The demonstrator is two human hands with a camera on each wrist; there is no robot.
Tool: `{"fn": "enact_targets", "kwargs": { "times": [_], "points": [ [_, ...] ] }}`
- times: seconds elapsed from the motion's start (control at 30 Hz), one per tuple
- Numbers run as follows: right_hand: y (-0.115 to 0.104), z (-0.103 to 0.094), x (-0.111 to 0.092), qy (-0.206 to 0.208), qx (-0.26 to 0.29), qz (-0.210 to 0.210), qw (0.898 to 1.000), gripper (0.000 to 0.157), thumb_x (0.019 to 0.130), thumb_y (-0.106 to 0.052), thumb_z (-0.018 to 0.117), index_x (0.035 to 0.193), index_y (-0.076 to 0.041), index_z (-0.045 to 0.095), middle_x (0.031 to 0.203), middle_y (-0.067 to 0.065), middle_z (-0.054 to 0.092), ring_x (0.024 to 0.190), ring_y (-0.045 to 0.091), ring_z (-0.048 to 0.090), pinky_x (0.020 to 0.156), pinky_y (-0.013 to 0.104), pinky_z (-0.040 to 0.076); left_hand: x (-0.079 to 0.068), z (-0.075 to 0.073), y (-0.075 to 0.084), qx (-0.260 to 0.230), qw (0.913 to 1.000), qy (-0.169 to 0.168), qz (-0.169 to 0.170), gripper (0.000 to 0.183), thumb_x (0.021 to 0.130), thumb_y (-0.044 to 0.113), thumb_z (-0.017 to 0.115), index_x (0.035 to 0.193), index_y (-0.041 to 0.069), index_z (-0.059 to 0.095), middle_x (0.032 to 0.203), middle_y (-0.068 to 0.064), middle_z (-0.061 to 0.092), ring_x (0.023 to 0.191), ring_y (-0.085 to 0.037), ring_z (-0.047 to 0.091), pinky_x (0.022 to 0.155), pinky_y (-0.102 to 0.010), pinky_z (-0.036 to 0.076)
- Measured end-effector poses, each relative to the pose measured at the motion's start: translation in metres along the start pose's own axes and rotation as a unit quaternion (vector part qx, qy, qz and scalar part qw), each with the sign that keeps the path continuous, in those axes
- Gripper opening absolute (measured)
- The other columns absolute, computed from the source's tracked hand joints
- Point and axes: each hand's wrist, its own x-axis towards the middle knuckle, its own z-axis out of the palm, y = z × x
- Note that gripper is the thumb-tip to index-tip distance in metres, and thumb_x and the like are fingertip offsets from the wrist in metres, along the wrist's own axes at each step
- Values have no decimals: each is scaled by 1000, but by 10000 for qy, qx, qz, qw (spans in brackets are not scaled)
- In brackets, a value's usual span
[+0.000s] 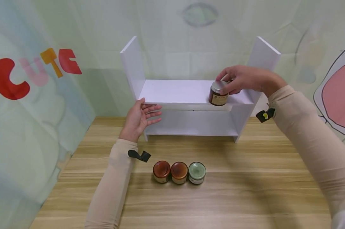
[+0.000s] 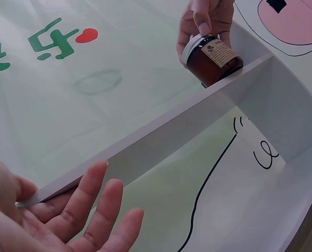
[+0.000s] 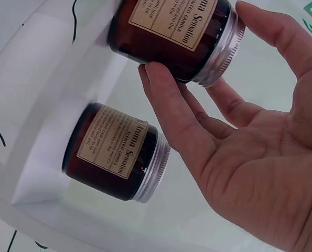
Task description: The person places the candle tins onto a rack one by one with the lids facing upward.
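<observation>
My right hand (image 1: 241,79) holds a brown glass scented candle jar (image 1: 219,97) by its silver screw lid, at the front edge of the white shelf's upper board, toward the right end. A second matching candle jar (image 3: 114,152) stands on that board beside the right side panel, just past the fingers in the right wrist view; the hand mostly hides it from the head view. At the board's left end, my left hand (image 1: 138,119) pinches the white shelf (image 1: 172,90), thumb on top and index finger underneath. Its other fingers spread loosely below the edge.
Three small candle jars stand in a row on the wooden table before the shelf: a red-brown jar (image 1: 162,170), an amber jar (image 1: 179,171) and a green jar (image 1: 197,171). Behind the shelf hangs a printed cloth backdrop (image 1: 166,28). Tall side panels (image 1: 132,68) flank the upper board.
</observation>
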Motion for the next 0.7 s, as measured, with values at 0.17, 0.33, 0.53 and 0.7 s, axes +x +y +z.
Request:
{"fn": "enact_targets", "kwargs": {
  "times": [0.17,0.33,0.53,0.7],
  "points": [
    [-4,-2,1,-49,-243,-37,9997,61,94,-25,73,145,-10,44,135,16,54,106,24,59,88,32,50,0,0,0,16,10000,31,-6,43,111,39,35,108,4,60,94,-6,77,86,-24,74,76,-42,62],
    [-11,-5,1,-155,-477,97,9987,60,94,-25,73,146,-15,45,134,15,52,114,27,53,96,38,44,0,-1,-1,-15,10000,-6,-31,44,111,40,35,109,4,60,94,-6,78,87,-24,74,76,-42,62],
    [-16,-8,5,-226,-606,285,9975,63,92,-32,76,147,-20,46,146,16,43,129,31,43,106,44,33,0,-1,0,-4,10000,-7,-24,44,111,40,35,109,4,60,94,-6,78,86,-24,74,76,-42,62],
    [-19,-9,7,-222,-703,314,9968,61,93,-32,74,146,-20,46,149,17,42,131,33,42,108,46,33,0,-2,0,-19,10000,-26,-40,45,111,40,35,109,4,61,94,-6,78,87,-24,74,76,-41,61]
  ]
}}
